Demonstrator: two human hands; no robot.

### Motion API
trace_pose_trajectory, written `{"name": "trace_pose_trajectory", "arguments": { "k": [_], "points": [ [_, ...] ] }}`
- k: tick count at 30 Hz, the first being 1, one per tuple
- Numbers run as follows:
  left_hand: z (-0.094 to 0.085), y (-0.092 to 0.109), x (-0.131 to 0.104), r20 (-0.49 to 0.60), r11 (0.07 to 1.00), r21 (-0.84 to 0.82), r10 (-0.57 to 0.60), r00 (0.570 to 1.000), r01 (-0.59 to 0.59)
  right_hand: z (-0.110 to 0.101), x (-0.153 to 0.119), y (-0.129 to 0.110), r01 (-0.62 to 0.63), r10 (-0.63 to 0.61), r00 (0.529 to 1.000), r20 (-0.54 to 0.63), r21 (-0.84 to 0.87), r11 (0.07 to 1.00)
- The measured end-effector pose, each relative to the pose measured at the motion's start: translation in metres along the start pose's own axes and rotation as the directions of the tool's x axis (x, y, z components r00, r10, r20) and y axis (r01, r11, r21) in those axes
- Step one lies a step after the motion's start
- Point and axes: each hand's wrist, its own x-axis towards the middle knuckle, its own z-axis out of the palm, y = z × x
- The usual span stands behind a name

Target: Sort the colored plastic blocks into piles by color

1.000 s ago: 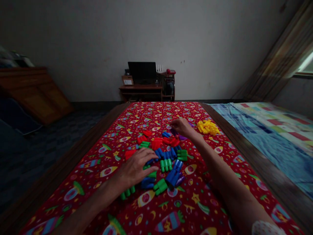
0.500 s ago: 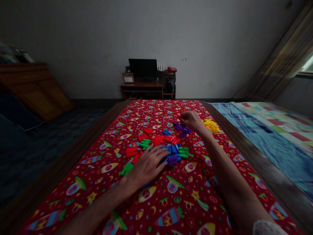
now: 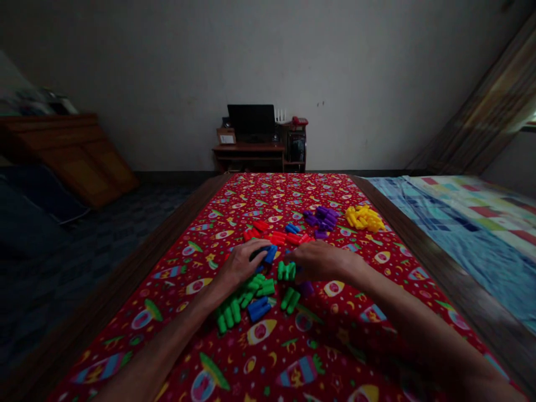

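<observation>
My left hand (image 3: 240, 265) is curled over the near side of the pile, thumb and fingers closed around a blue plastic toy block (image 3: 271, 254). Opposite it, my right hand (image 3: 320, 260) reaches down with bent fingers; its fingertips are partly hidden, so what they pinch is unclear. Just left of those fingertips is a green toy block (image 3: 287, 271). Several more green blocks (image 3: 251, 287) lie below my left hand, beside a loose blue block (image 3: 259, 309). A purple block (image 3: 307, 288) sits in shadow under my right hand. Red blocks (image 3: 278, 237) lie beyond both hands.
Farther back on the patterned red tablecloth (image 3: 293, 192) are a purple pile (image 3: 324, 218) and a yellow pile (image 3: 364, 218). A bed (image 3: 444, 223) stands to the right, a wooden cabinet (image 3: 79, 156) to the left. A desk with a monitor (image 3: 251, 123) is against the wall.
My right hand has come back from the purple pile to the near blocks. My left hand has lifted off its flat pose and closed on a blue block. Green blocks now lie nearer.
</observation>
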Motion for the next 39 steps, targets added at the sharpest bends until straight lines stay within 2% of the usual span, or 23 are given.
{"name": "trace_pose_trajectory", "arguments": {
  "k": [3, 7, 9, 11, 13, 15, 18, 21, 23, 25, 27, 28, 30, 31, 33, 35, 37, 39],
  "points": [
    [-0.010, 0.000, 0.002, -0.027, 0.999, -0.022, -0.035, 0.999, 0.035, 0.030, -0.028, -0.009, 0.052, -0.057, 0.995, -0.087, -0.057, 0.997],
    [-0.021, -0.010, 0.003, -0.100, 0.993, -0.015, -0.122, 0.988, 0.121, 0.057, -0.044, -0.005, 0.135, -0.122, 0.932, -0.340, 0.014, 0.991],
    [-0.021, -0.021, 0.001, -0.132, 0.987, -0.001, -0.157, 0.979, 0.158, 0.056, -0.037, 0.009, 0.179, -0.122, 0.912, -0.392, 0.112, 0.978],
    [-0.017, -0.033, -0.003, -0.148, 0.983, 0.010, -0.178, 0.973, 0.182, 0.048, -0.025, 0.032, 0.141, -0.026, 0.872, -0.489, 0.199, 0.970],
    [-0.011, -0.044, -0.008, -0.144, 0.979, 0.013, -0.199, 0.969, 0.203, 0.040, -0.013, 0.058, 0.021, 0.150, 0.790, -0.595, 0.270, 0.963],
    [-0.007, -0.050, -0.011, -0.115, 0.978, 0.013, -0.205, 0.972, 0.207, 0.038, -0.004, 0.083, -0.123, 0.319, 0.700, -0.639, 0.331, 0.935],
    [-0.004, -0.054, -0.013, -0.066, 0.983, 0.005, -0.185, 0.981, 0.186, 0.043, 0.007, 0.109, -0.241, 0.449, 0.624, -0.639, 0.389, 0.889],
    [-0.005, -0.055, -0.009, -0.080, 0.981, -0.015, -0.195, 0.977, 0.195, 0.052, 0.016, 0.119, -0.209, 0.453, 0.623, -0.638, 0.422, 0.882],
    [-0.008, -0.052, -0.008, -0.097, 0.983, -0.007, -0.183, 0.978, 0.184, 0.054, 0.017, 0.119, -0.170, 0.434, 0.596, -0.676, 0.421, 0.891],
    [-0.014, -0.043, -0.013, -0.063, 0.993, 0.047, -0.102, 0.993, 0.105, 0.055, 0.010, 0.114, -0.127, 0.396, 0.534, -0.747, 0.393, 0.911],
    [-0.022, -0.030, -0.027, 0.057, 0.990, 0.137, 0.020, 0.998, -0.027, 0.059, -0.005, 0.102, -0.069, 0.332, 0.501, -0.799, 0.345, 0.936],
    [-0.027, -0.023, -0.038, 0.138, 0.979, 0.182, 0.069, 0.988, -0.094, 0.063, -0.015, 0.093, -0.039, 0.295, 0.514, -0.805, 0.322, 0.946],
    [-0.033, -0.009, -0.066, 0.291, 0.947, 0.252, 0.122, 0.949, -0.199, 0.076, -0.037, 0.072, -0.002, 0.236, 0.593, -0.770, 0.292, 0.956],
    [-0.035, -0.003, -0.080, 0.332, 0.933, 0.272, 0.138, 0.933, -0.234, 0.085, -0.047, 0.060, 0.001, 0.213, 0.640, -0.738, 0.278, 0.960],
    [-0.032, 0.004, -0.104, 0.339, 0.919, 0.312, 0.130, 0.932, -0.242, 0.102, -0.060, 0.038, -0.062, 0.220, 0.722, -0.656, 0.255, 0.965],
    [-0.024, 0.006, -0.115, 0.292, 0.914, 0.347, 0.110, 0.950, -0.212, 0.115, -0.060, 0.021, -0.129, 0.247, 0.785, -0.569, 0.241, 0.962],
    [-0.012, 0.004, -0.110, 0.240, 0.913, 0.366, 0.092, 0.967, -0.177, 0.121, -0.049, 0.011, -0.137, 0.244, 0.822, -0.514, 0.238, 0.962],
    [-0.001, -0.002, -0.092, 0.195, 0.919, 0.363, 0.086, 0.977, -0.153, 0.121, -0.029, 0.008, -0.086, 0.200, 0.837, -0.509, 0.237, 0.968]
  ]
}}
